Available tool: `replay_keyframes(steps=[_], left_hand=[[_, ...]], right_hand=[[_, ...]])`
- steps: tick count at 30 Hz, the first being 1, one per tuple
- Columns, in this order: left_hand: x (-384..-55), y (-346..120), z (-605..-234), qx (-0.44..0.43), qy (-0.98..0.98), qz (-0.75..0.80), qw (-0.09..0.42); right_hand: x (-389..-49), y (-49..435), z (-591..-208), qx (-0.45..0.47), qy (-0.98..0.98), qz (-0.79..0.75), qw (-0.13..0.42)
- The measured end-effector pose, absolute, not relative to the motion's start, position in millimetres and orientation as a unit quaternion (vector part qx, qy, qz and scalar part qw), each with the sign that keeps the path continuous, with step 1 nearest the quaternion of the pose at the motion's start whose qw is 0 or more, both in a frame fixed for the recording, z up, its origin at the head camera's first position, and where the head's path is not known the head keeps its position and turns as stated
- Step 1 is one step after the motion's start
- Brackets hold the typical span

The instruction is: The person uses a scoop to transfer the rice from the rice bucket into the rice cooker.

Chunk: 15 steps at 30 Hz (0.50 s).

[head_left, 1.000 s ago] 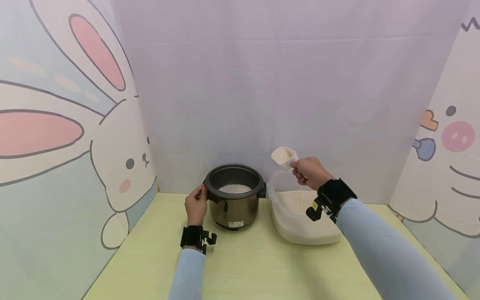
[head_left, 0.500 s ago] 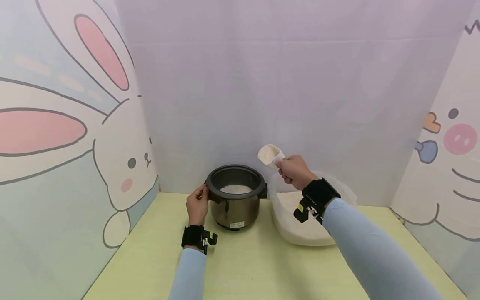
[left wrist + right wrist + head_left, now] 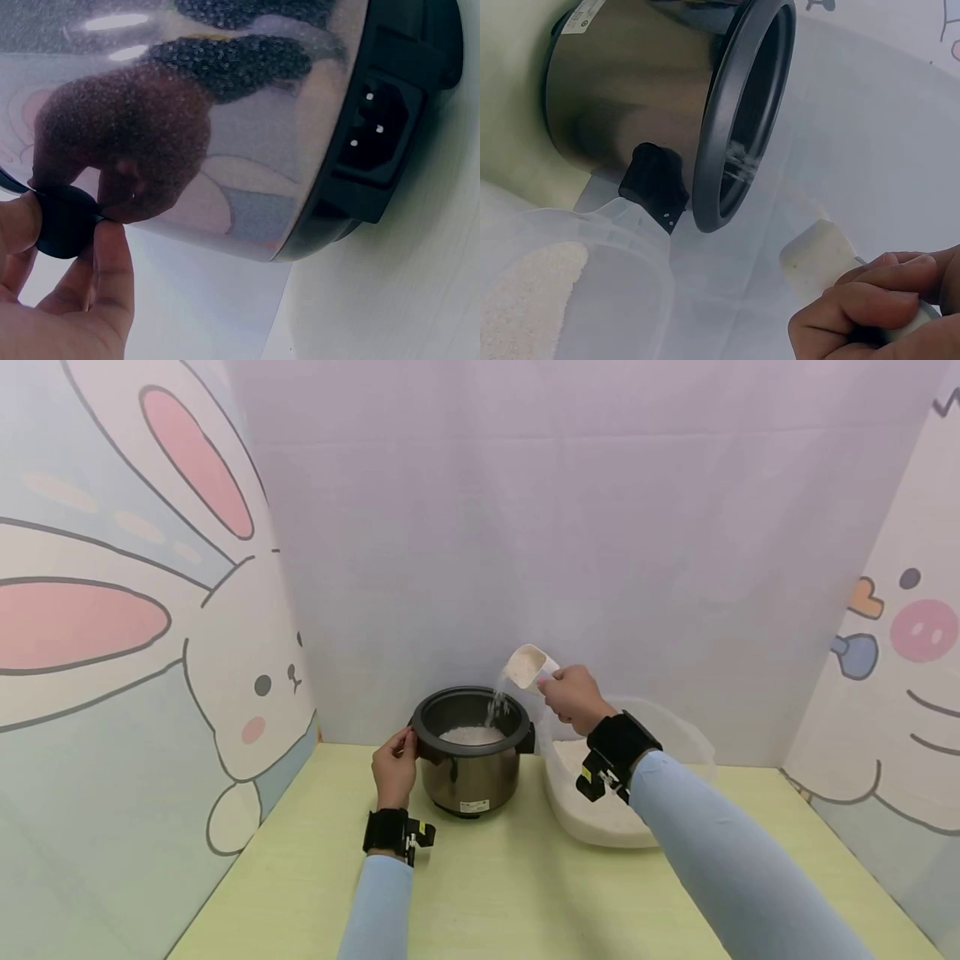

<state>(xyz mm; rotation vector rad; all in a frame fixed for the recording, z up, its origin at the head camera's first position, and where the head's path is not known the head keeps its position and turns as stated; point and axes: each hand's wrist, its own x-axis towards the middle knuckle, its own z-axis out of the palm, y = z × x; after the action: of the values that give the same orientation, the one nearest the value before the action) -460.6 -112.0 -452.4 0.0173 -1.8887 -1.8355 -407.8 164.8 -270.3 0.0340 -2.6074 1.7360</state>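
Note:
A brown metallic rice cooker (image 3: 457, 781) stands lidless on the table, white rice (image 3: 467, 737) in its dark inner pot. At its left side, my left hand (image 3: 393, 771) pinches the black side handle (image 3: 67, 225) between thumb and fingers, as the left wrist view shows. My right hand (image 3: 573, 697) grips the handle of a white measuring scoop (image 3: 527, 666), raised above the cooker's right rim. The scoop is tilted to the left, and a stream of rice (image 3: 496, 702) falls from its lip into the pot. Some rice is still visible inside the scoop.
Right of the cooker, close to its right handle (image 3: 654, 184), sits a translucent plastic bin (image 3: 558, 814) filled with rice (image 3: 536, 292). My right forearm crosses over it. A pale curtain (image 3: 450, 527) hangs behind, and cartoon-printed panels (image 3: 255, 735) flank the yellow-green table (image 3: 480, 893).
My right hand has carried the scoop left from above the bin to the cooker's rim and tipped it, and rice now pours out. The left hand stays at the handle.

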Motion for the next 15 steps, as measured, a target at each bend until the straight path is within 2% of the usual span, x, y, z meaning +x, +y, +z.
replay_keyframes(steps=[7, 15], left_hand=[[-459, -111, -452, 0.01, -0.699, -0.668, 0.255], [-460, -110, -452, 0.008, -0.698, -0.672, 0.248]], right_hand=[[-409, 159, -272, 0.006, -0.857, 0.514, 0.034], [-408, 152, -275, 0.022, -0.868, 0.493, 0.043]])
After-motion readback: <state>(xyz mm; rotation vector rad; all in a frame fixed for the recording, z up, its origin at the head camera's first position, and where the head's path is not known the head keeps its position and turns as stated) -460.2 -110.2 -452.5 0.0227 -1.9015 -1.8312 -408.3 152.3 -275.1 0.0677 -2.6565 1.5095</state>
